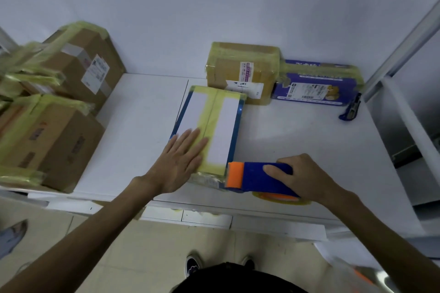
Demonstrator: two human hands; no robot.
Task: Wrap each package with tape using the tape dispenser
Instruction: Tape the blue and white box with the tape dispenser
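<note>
On the white table (pixel 297 131) a flat white package (pixel 228 126) with blue edges lies near the middle, its long side going from near to far. A strip of yellow tape (pixel 210 112) runs along its middle and also covers the far end. The left hand (pixel 183 159) lies flat on the near left part of this package, with the fingers straight and close together; it presses on the package and grasps nothing. The right hand (pixel 302 178) is curled around the blue tape dispenser (pixel 262 177), with the thumb across its blue body. The dispenser is low over the table at the near right corner of the package. Its orange roller (pixel 235 175) is at that corner, but I cannot tell if it touches. A yellowish tape roll (pixel 281 198) shows under the dispenser. At the far side stands a taped cardboard box (pixel 240 69), and just right of it lies a purple package (pixel 316 83) with yellow tape. A blue utility knife (pixel 351 107) lies at its right end. On the left, several taped cardboard boxes (pixel 54 135) are stacked.
</note>
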